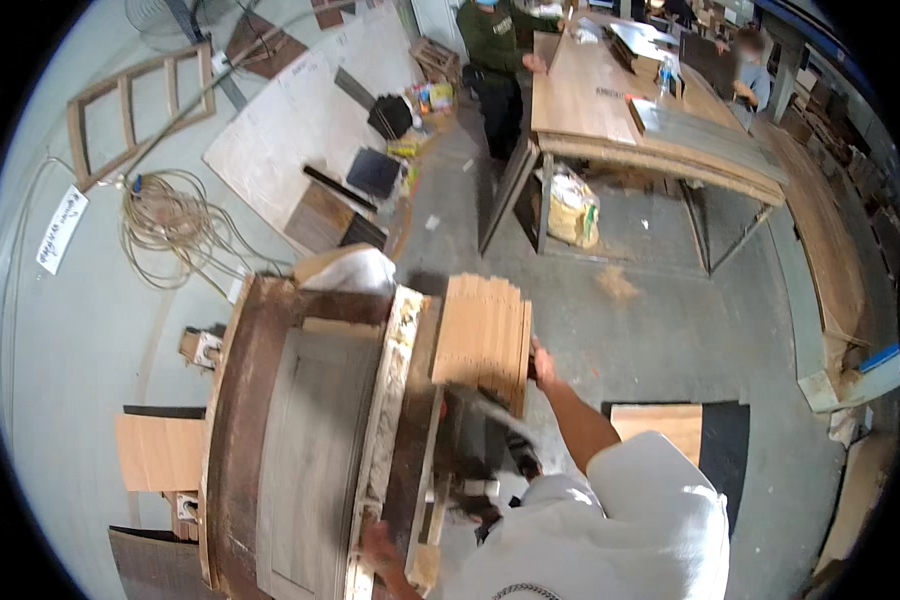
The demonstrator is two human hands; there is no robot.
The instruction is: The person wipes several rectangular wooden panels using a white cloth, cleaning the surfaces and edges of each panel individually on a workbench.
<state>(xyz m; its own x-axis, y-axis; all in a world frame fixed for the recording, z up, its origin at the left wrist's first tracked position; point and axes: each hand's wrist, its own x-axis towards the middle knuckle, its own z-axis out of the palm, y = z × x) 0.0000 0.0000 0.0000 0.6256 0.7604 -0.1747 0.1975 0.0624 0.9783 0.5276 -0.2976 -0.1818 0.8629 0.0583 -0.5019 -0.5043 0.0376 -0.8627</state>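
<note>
My right hand [542, 362] is at the right side of a stack of light wooden boards [480, 330]. Its fingers curl around something dark and small that I cannot make out, close against the boards. At the near edge of the workbench my left hand [380, 550] is low and smeared by motion, so its fingers do not show clearly. A grey panelled wooden door [315, 450] lies on the bench beside it. The stack rests at the far right end of the bench, whose pale, worn edge rail [390, 390] runs between door and boards.
A long table [570, 100] with wooden panels stands ahead, a sack [573, 210] beneath it. A person in a dark green top [495, 40] stands at its left; another person [753, 75] is across. Coiled hose [170, 215] hangs left. Boards [660, 420] lie on the floor at right.
</note>
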